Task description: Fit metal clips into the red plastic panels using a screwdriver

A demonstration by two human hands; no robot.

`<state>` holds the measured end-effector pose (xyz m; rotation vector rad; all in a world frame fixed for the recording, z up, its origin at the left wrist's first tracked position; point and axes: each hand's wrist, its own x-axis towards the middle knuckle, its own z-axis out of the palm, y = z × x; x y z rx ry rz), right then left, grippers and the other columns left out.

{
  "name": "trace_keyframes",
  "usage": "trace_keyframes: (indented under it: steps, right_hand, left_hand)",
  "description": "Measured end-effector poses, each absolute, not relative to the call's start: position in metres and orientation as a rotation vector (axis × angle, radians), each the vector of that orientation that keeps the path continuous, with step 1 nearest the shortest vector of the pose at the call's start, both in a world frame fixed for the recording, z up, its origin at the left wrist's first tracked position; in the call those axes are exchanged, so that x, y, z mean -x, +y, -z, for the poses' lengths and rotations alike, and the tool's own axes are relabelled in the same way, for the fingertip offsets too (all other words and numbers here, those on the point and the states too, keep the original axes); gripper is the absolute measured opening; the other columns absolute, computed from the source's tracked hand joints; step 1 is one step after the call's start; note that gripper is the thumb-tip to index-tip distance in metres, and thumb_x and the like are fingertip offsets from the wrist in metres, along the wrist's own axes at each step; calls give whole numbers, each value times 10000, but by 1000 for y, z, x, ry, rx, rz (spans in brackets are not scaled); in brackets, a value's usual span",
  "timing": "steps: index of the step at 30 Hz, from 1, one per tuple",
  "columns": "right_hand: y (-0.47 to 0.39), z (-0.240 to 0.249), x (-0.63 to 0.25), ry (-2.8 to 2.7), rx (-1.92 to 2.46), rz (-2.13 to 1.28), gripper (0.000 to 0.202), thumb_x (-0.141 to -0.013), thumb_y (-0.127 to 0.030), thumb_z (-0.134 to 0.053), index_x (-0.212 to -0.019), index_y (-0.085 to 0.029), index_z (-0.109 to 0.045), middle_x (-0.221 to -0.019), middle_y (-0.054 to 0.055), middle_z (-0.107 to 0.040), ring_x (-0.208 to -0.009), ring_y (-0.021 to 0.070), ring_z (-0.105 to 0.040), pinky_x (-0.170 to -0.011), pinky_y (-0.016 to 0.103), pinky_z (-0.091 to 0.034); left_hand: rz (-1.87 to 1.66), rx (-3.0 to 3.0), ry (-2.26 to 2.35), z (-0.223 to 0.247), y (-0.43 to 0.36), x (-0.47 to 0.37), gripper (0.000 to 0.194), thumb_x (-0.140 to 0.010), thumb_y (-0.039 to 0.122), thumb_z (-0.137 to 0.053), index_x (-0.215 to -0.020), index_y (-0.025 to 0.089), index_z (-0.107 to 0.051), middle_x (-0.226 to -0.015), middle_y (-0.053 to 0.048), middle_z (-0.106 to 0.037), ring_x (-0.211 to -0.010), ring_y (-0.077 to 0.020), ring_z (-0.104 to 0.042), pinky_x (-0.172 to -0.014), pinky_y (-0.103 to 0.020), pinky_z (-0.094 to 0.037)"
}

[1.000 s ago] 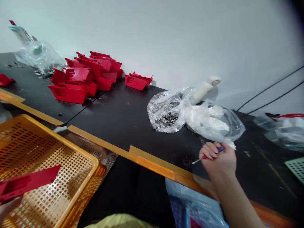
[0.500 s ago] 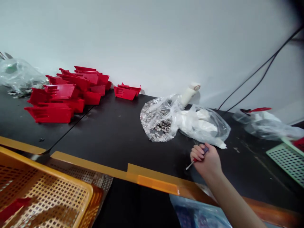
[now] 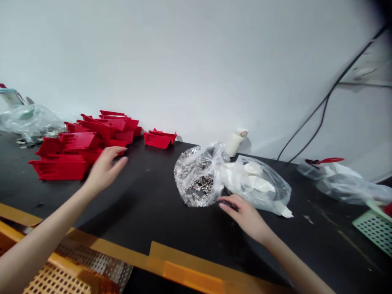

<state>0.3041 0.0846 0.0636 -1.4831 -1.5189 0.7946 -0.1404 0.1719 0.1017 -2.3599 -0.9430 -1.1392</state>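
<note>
- Up and forward since a second ago, from beside the orange basket (image 3: 63, 264): left hand (image 3: 105, 171), now at the pile of red parts (image 3: 79, 141) and no longer gripping one; seemingly finished with that piece and reaching to the pile
- Nearest, at lower left: orange basket, only partly in view, cut off too much to judge its contents
- Just beyond, along the front of the black tabletop (image 3: 165, 228): orange tape (image 3: 192, 277)
- Shifted inward too: right hand (image 3: 241, 214), now close by the clear bag of metal pieces (image 3: 196, 179); thumb and fingertips near each other around a dark object (image 3: 229, 204), perhaps the tool gripped there a second ago, shaft not visible; cannot tell whether clamped or loose
- Behind the right hand: clear bag with white contents (image 3: 259, 179), lying against the first bag
- On the left hand: fingers stretched out, thumb well apart, nothing visible between; cannot tell whether touching the pile or just in front
- Farther back: red parts, heaped left of centre, plus a small separate group (image 3: 157, 139) near the wall
- Farthest, beside the wall: white bottle (image 3: 235, 143)
</note>
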Motion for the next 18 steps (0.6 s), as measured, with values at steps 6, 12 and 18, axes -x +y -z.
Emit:
trace_keyframes:
  steps: [6,12,18]
  right_hand:
    - [82,-44,-304,-1874,1532,-527,231,-809,-281,-640,-1009,-294,-757,-954,79,-636,-985,288,-549,-957,506,-418]
    - [79,-42,-306,-1990,1572,-405,275,-866,-198,-585,-1117,-238,-692,-1068,83,-592,-1046,253,-533,-974,459,-442]
    - [77,-46,-298,-2036,1564,-328,237,-932,-221,-512,-1119,-191,-655,-1102,94,-564,-1091,224,-528,-992,402,-451]
  left_hand:
    - [645,2392,-1416,-75,320,68,552,-909,385,-578,-1370,111,-450,-1453,-204,-421,-1315,-325,-441,-1062,-494,-395]
    - [494,2337,-1490,-66,384,46,492,-906,395,-587,-1336,177,-491,-1442,-125,-443,-1326,-317,-413,-1110,-598,-266]
    - [444,2349,-1366,-62,397,49,475,-934,317,-529,-1377,162,-458,-1386,-145,-500,-1320,-313,-422,-1130,-586,-199]
